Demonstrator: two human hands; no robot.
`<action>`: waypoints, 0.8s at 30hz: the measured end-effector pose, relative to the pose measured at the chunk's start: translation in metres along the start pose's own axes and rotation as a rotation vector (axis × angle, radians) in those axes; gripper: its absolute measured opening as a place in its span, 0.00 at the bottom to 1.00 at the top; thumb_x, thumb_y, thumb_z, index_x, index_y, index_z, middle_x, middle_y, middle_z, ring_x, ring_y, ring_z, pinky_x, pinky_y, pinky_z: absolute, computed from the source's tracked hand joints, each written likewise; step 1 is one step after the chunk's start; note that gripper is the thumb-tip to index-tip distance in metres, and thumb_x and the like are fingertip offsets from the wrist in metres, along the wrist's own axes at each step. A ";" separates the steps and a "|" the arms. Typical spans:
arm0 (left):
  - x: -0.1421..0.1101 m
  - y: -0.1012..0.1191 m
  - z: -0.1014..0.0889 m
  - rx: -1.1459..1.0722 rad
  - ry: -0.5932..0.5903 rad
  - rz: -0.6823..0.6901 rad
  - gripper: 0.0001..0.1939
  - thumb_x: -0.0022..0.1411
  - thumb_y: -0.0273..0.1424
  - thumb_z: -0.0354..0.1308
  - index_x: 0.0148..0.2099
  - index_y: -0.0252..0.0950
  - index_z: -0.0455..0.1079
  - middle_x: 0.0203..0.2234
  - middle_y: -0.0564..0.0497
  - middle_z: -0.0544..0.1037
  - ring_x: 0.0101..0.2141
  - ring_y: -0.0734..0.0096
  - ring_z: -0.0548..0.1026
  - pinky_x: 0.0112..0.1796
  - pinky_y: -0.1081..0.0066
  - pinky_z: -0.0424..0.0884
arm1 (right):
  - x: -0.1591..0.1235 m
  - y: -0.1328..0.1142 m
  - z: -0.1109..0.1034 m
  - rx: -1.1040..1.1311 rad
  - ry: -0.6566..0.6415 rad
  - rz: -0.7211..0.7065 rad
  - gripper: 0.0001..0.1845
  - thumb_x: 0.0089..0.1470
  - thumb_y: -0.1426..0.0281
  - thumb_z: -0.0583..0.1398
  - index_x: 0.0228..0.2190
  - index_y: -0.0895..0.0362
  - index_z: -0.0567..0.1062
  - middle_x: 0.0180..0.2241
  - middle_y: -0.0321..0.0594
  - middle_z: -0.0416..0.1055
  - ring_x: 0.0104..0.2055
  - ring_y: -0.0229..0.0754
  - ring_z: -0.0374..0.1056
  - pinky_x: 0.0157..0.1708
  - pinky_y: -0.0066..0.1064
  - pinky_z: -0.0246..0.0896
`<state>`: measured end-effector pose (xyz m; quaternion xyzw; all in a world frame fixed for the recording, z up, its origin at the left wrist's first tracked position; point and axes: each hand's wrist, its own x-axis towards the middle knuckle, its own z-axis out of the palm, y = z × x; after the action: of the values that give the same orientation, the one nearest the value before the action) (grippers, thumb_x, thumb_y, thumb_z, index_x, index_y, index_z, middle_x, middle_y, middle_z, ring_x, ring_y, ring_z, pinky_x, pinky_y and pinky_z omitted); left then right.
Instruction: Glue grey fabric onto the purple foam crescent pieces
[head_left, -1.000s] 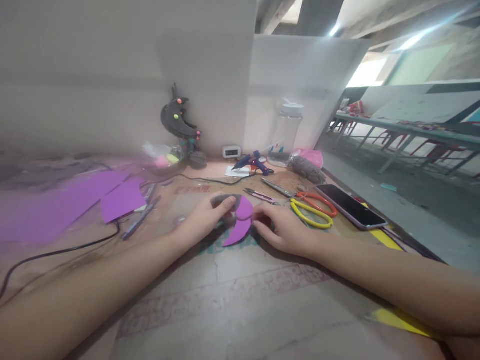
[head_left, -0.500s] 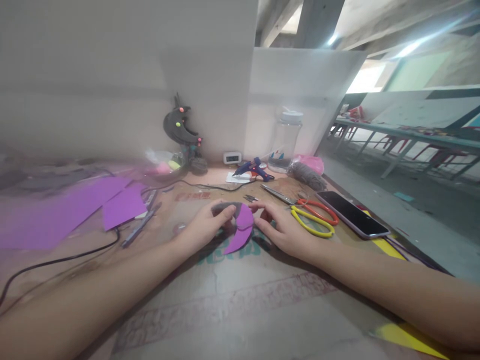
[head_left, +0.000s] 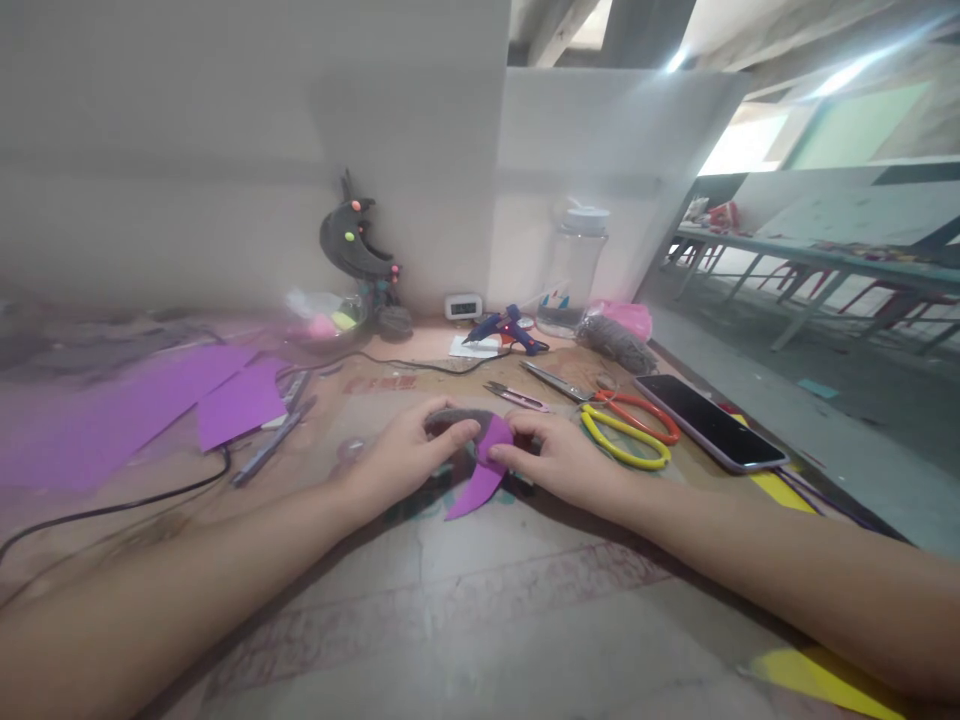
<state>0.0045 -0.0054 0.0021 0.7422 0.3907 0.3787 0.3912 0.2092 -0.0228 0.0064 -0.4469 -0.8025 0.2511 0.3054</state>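
Between my hands is a crescent-shaped piece, grey (head_left: 466, 414) along its upper left and faced with a curved purple foam cutout (head_left: 480, 486). My left hand (head_left: 405, 452) is closed on the grey end, its thumb lying on top. With thumb and fingers, my right hand (head_left: 559, 455) pinches the purple part at its right edge. The pointed purple tip hangs down toward me, free of both hands. Some fingertips are hidden behind the piece. Just beyond my right hand lie thread snips (head_left: 517, 397).
Scissors (head_left: 630, 440) and a phone (head_left: 709, 425) lie to the right. A glue gun (head_left: 504, 328), small clock (head_left: 463, 306), bottle (head_left: 576, 265) and grey yarn (head_left: 616, 343) stand behind. At left are purple sheets (head_left: 240, 400), a pen (head_left: 271, 445) and a black cord (head_left: 150, 507). A grey moon ornament (head_left: 349, 240) stands at the back.
My right hand has closed in, from beside the purple cutout to pinching it with the thumb on top. The snips now show more fully.
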 end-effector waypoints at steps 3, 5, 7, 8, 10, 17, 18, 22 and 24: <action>0.000 0.001 0.000 -0.030 -0.038 0.019 0.11 0.61 0.41 0.57 0.37 0.37 0.69 0.30 0.52 0.77 0.31 0.69 0.73 0.34 0.71 0.68 | -0.002 0.000 0.002 0.001 -0.008 -0.019 0.11 0.57 0.68 0.57 0.24 0.58 0.70 0.24 0.33 0.64 0.29 0.36 0.60 0.30 0.28 0.54; 0.001 0.001 -0.001 -0.031 -0.032 0.016 0.12 0.60 0.41 0.56 0.36 0.37 0.70 0.29 0.51 0.78 0.31 0.68 0.73 0.35 0.69 0.69 | -0.004 -0.001 0.001 -0.012 -0.017 -0.037 0.12 0.59 0.69 0.55 0.24 0.58 0.69 0.25 0.34 0.64 0.29 0.36 0.60 0.31 0.28 0.54; 0.002 0.000 -0.002 -0.009 -0.013 -0.001 0.14 0.61 0.42 0.55 0.35 0.36 0.70 0.26 0.51 0.77 0.31 0.66 0.74 0.36 0.68 0.69 | -0.004 -0.001 0.000 -0.026 -0.025 -0.055 0.14 0.60 0.69 0.53 0.23 0.57 0.67 0.25 0.34 0.63 0.29 0.36 0.60 0.30 0.28 0.54; 0.003 0.000 -0.003 0.001 -0.009 -0.011 0.14 0.61 0.43 0.55 0.35 0.36 0.70 0.25 0.51 0.77 0.30 0.66 0.74 0.36 0.67 0.69 | -0.004 -0.001 0.000 -0.029 -0.027 -0.060 0.15 0.61 0.68 0.52 0.23 0.57 0.67 0.25 0.34 0.63 0.29 0.36 0.60 0.30 0.28 0.54; 0.004 -0.001 -0.004 0.010 0.010 -0.020 0.15 0.61 0.43 0.54 0.34 0.36 0.70 0.23 0.52 0.76 0.29 0.65 0.74 0.36 0.67 0.69 | -0.003 -0.001 -0.001 -0.022 -0.022 -0.062 0.17 0.62 0.66 0.51 0.22 0.57 0.65 0.24 0.33 0.61 0.28 0.36 0.59 0.29 0.28 0.54; 0.006 -0.004 -0.004 0.010 0.060 -0.026 0.13 0.61 0.42 0.55 0.34 0.37 0.69 0.26 0.51 0.78 0.29 0.66 0.74 0.35 0.69 0.69 | -0.002 0.003 -0.004 0.075 -0.013 0.010 0.22 0.64 0.58 0.47 0.23 0.57 0.66 0.23 0.34 0.62 0.26 0.37 0.59 0.27 0.28 0.54; 0.005 -0.003 -0.004 0.012 0.057 -0.031 0.13 0.61 0.42 0.55 0.34 0.37 0.69 0.26 0.52 0.78 0.29 0.67 0.74 0.35 0.69 0.69 | -0.001 0.002 -0.004 0.074 -0.023 0.021 0.21 0.62 0.59 0.49 0.24 0.57 0.67 0.23 0.34 0.62 0.27 0.37 0.59 0.28 0.28 0.54; 0.003 -0.001 -0.004 0.012 0.045 -0.050 0.13 0.61 0.42 0.55 0.34 0.37 0.69 0.25 0.53 0.77 0.29 0.68 0.74 0.33 0.71 0.68 | -0.001 0.001 -0.002 0.044 -0.034 0.023 0.13 0.57 0.63 0.57 0.24 0.57 0.71 0.25 0.34 0.66 0.29 0.37 0.61 0.30 0.28 0.55; 0.002 -0.001 -0.003 0.007 0.041 -0.059 0.14 0.61 0.43 0.55 0.34 0.37 0.68 0.24 0.53 0.77 0.28 0.68 0.74 0.32 0.71 0.68 | -0.001 0.000 -0.001 0.017 -0.022 0.021 0.13 0.55 0.64 0.59 0.22 0.58 0.70 0.23 0.33 0.65 0.29 0.36 0.60 0.30 0.28 0.54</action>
<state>0.0022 -0.0023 0.0033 0.7238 0.4217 0.3808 0.3916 0.2102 -0.0235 0.0069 -0.4501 -0.7987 0.2660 0.2978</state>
